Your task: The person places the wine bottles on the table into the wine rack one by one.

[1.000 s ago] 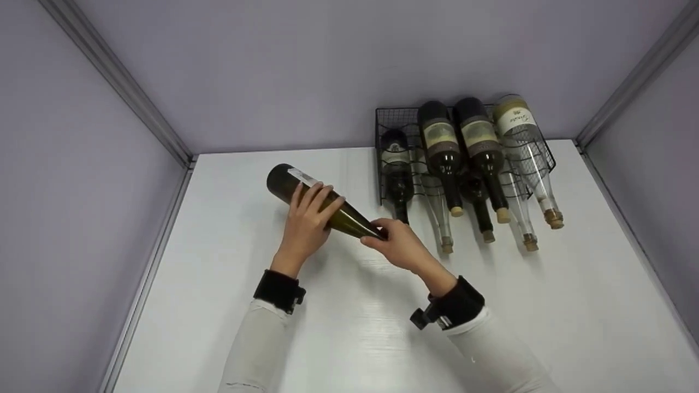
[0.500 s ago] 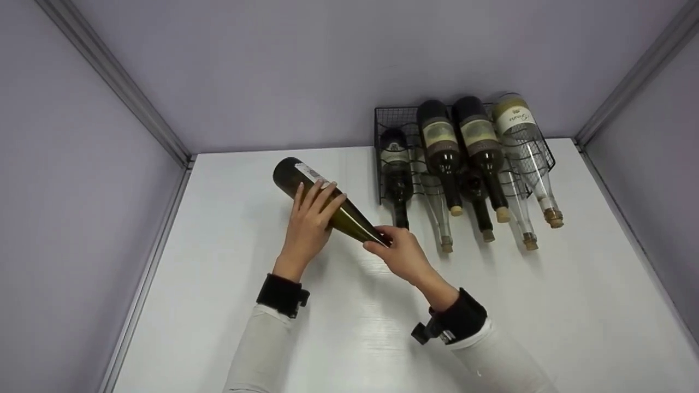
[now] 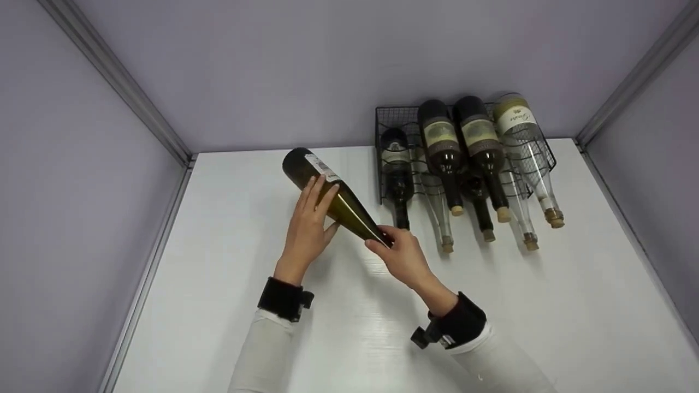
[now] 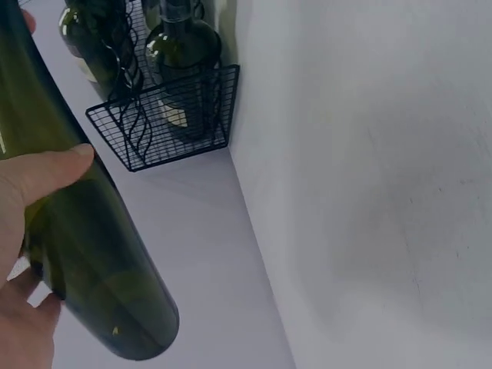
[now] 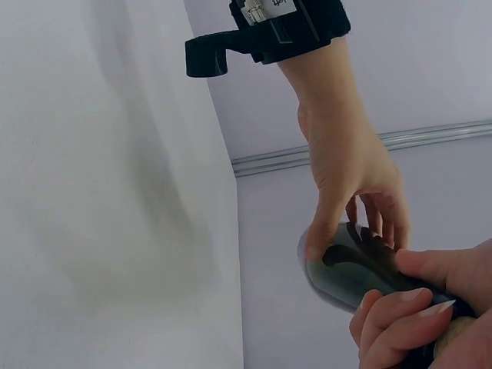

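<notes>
A dark green wine bottle (image 3: 349, 210) with a white label is held slanted above the white table, its base toward the upper left. My left hand (image 3: 308, 226) holds the body from below, thumb on one side and fingers on the other. The left wrist view shows its thumb (image 4: 58, 173) against the glass. My right hand (image 3: 401, 254) grips the neck, covering its end in the head view. A cork (image 5: 453, 338) shows beside the right palm in the right wrist view.
A black wire rack (image 3: 398, 113) stands against the back wall at the right. Several bottles lie in it, dark ones (image 3: 441, 139) and clear ones (image 3: 529, 147), with necks pointing forward. Walls enclose the white table (image 3: 218, 218) at the back and sides.
The bottle's base has moved up and rightward, tilting the bottle more steeply. My left hand has slid toward the bottle's lower edge. My right hand has shifted slightly down and right with the neck.
</notes>
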Demonstrator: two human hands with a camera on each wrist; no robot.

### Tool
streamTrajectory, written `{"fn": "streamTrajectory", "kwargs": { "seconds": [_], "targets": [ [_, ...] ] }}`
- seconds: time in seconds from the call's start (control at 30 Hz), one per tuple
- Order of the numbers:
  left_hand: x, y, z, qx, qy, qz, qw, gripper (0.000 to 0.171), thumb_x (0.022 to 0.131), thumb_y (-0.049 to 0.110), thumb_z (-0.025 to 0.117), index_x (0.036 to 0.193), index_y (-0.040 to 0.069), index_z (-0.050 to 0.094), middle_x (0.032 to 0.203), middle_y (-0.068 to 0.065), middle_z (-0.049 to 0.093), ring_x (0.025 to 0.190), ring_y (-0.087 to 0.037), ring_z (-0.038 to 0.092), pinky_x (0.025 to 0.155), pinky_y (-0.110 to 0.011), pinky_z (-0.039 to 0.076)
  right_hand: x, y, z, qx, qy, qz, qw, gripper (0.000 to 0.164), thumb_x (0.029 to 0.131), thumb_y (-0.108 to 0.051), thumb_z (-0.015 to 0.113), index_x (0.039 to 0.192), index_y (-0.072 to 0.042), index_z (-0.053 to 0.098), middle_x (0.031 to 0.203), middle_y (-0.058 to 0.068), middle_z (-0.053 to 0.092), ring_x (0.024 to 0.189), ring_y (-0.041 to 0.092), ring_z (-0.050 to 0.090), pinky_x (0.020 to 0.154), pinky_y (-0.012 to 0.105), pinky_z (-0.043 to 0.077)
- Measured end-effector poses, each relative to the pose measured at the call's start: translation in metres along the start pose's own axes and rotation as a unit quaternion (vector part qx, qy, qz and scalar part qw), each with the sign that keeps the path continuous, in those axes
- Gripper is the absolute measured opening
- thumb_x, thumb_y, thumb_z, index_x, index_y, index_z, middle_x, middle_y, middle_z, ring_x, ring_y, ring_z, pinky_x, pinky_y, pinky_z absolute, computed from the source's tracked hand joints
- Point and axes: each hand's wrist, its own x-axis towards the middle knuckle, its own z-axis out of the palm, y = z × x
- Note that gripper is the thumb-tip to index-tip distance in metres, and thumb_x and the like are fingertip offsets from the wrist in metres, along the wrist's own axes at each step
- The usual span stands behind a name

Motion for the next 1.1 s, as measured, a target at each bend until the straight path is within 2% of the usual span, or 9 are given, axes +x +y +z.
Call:
{"fn": "streamTrajectory", "kwargs": {
  "seconds": [0.2,0.33,0.47,0.7,0.83,0.97,1.1],
  "targets": [
    [-0.003,0.01,0.002,-0.07,0.011,-0.048,0.9964,0.078,0.085,0.022,0.08,0.149,0.008,0.04,0.157,-0.02,0.021,0.141,-0.034,0.03,0.109,-0.043,0.035,0.0,0.001,-0.002,0.017,0.03,0.007,0.999,0.034,0.093,-0.02,0.071,0.12,-0.001,0.067,0.098,0.007,0.069,0.08,0.017,0.061,0.07,0.034,0.051],
    [-0.005,0.017,0.006,-0.114,0.0,-0.077,0.9904,0.074,0.093,0.032,0.069,0.152,0.005,0.032,0.157,-0.022,0.019,0.139,-0.034,0.035,0.103,-0.045,0.042,0.0,-0.001,-0.004,0.036,0.041,0.018,0.998,0.031,0.094,-0.02,0.07,0.118,0.0,0.067,0.087,0.007,0.067,0.069,0.017,0.058,0.061,0.03,0.048],
    [-0.004,0.025,0.009,-0.15,-0.028,-0.098,0.9834,0.076,0.098,0.043,0.058,0.155,0.005,0.025,0.159,-0.019,0.02,0.14,-0.032,0.034,0.105,-0.045,0.039,-0.001,-0.002,-0.007,0.05,0.053,0.022,0.997,0.034,0.094,-0.019,0.069,0.121,0.001,0.065,0.081,0.007,0.063,0.062,0.016,0.054,0.056,0.027,0.046],
    [0.0,0.035,0.014,-0.19,-0.069,-0.129,0.9708,0.075,0.099,0.054,0.048,0.158,0.016,0.021,0.162,-0.01,0.018,0.143,-0.028,0.029,0.109,-0.047,0.034,0.0,0.0,-0.012,0.076,0.066,0.016,0.995,0.036,0.095,-0.018,0.067,0.125,0.002,0.063,0.078,0.012,0.06,0.06,0.015,0.051,0.053,0.024,0.044],
    [0.001,0.04,0.018,-0.202,-0.078,-0.132,0.9675,0.075,0.1,0.056,0.045,0.158,0.017,0.021,0.162,-0.01,0.018,0.144,-0.027,0.027,0.11,-0.047,0.032,0.001,0.001,-0.014,0.103,0.072,0.017,0.992,0.034,0.096,-0.014,0.066,0.125,0.003,0.063,0.076,0.009,0.057,0.057,0.013,0.048,0.051,0.022,0.042],
    [0.003,0.046,0.021,-0.199,-0.087,-0.122,0.9685,0.073,0.1,0.055,0.045,0.158,0.016,0.022,0.161,-0.011,0.02,0.144,-0.026,0.026,0.111,-0.046,0.032,0.002,0.0,-0.017,0.124,0.082,0.03,0.988,0.034,0.097,-0.011,0.064,0.126,0.005,0.061,0.076,0.005,0.055,0.058,0.013,0.046,0.05,0.021,0.04],
    [0.007,0.052,0.022,-0.198,-0.098,-0.107,0.9695,0.071,0.101,0.05,0.047,0.157,0.015,0.023,0.161,-0.013,0.021,0.144,-0.027,0.026,0.111,-0.046,0.03,0.003,-0.002,-0.02,0.136,0.094,0.039,0.985,0.034,0.098,-0.008,0.061,0.128,0.009,0.057,0.078,0.012,0.057,0.06,0.015,0.048,0.051,0.021,0.041]
  ]
}}
